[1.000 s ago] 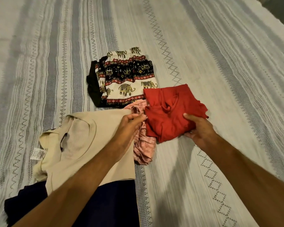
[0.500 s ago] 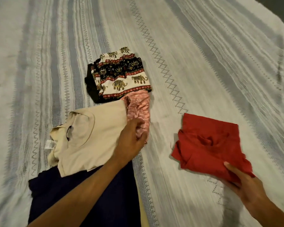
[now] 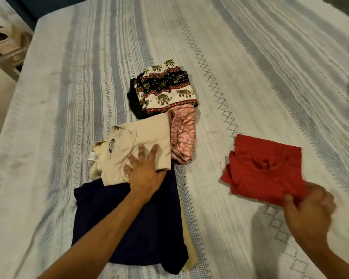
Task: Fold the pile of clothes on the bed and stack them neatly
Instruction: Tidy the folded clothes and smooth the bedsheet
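Bed (image 3: 250,57): striped cover, broad bare stretches at 12 and 9 o'clock; left edge runs along 9 to 11.
Red garment (image 3: 264,170): folded, at 3 o'clock, well apart from the pile.
Right hand (image 3: 308,210): at the red garment's near corner, blurred; cannot tell whether it pinches the cloth.
Left hand (image 3: 145,172): fingers spread, pressing flat on the beige shirt (image 3: 141,141).
Navy cloth (image 3: 141,228): under the shirt, toward 6.
Pink garment (image 3: 182,135): touching the shirt's right edge.
Elephant-print trousers (image 3: 167,87): folded, toward 12.
Box (image 3: 6,49): off the bed, 10 o'clock.
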`<act>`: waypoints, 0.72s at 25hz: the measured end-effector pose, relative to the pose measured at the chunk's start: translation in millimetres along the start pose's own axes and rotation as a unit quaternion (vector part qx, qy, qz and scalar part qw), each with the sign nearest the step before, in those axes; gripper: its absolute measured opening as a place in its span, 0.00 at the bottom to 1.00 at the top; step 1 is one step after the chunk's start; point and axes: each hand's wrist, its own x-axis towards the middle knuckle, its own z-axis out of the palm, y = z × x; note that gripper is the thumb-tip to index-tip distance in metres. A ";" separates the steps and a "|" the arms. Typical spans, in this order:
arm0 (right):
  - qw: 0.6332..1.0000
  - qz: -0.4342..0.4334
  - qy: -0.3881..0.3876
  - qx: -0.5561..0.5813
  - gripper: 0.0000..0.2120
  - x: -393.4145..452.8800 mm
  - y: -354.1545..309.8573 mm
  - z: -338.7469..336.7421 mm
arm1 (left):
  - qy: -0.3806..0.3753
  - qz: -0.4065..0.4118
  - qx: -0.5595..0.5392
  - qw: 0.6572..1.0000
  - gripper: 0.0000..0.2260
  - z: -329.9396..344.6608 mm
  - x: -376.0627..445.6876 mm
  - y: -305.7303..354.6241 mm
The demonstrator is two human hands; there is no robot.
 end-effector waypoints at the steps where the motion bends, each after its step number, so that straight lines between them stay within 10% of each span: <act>1: 0.996 -0.043 -0.051 0.052 0.16 -4.6 -10.8 4.8 | 0.000 -0.017 -0.006 1.000 0.36 -3.2 6.1 10.2; 6: 0.847 0.137 -0.404 0.317 0.31 -17.7 -103.0 31.1 | 0.195 0.001 -0.311 0.930 0.23 -15.3 4.3 -0.2; 11: 0.749 0.233 -0.477 0.397 0.27 -33.1 -195.4 75.2 | 0.087 -0.180 -0.574 0.794 0.25 -79.1 -5.4 -55.8; 18: 0.642 0.260 -0.537 0.482 0.39 -25.8 -298.0 124.1 | 0.030 0.203 -0.326 0.923 0.30 -61.3 -43.6 -47.1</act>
